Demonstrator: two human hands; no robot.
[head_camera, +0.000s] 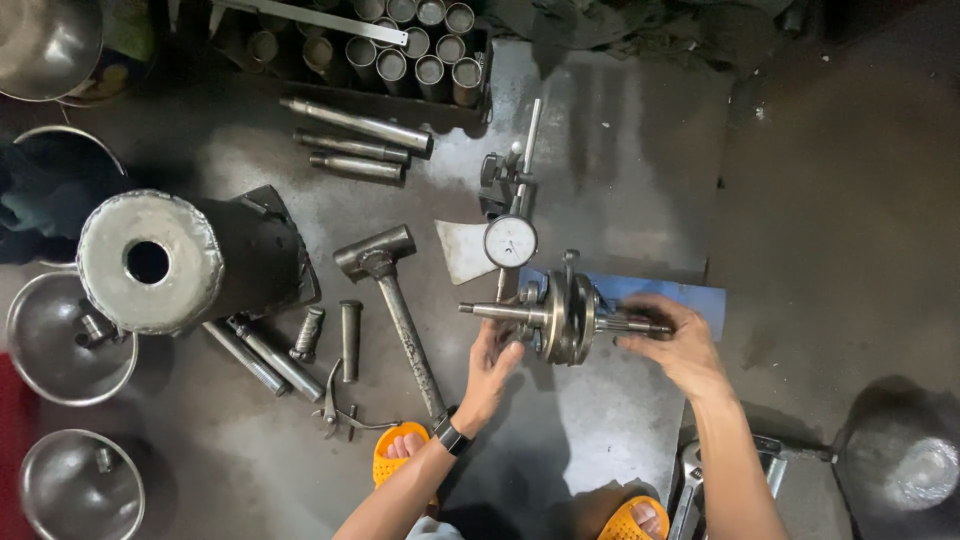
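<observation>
Hands on crankshaft; tubes in crate

1 crankshaft, 1 dial gauge, 1 hammer, 3 steel bowls, 2 orange sandals.

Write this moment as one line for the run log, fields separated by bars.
left hand: grips crankshaft near left shaft | right hand: holds right shaft end | dial gauge: behind crankshaft | hammer: lies left, untouched
</observation>
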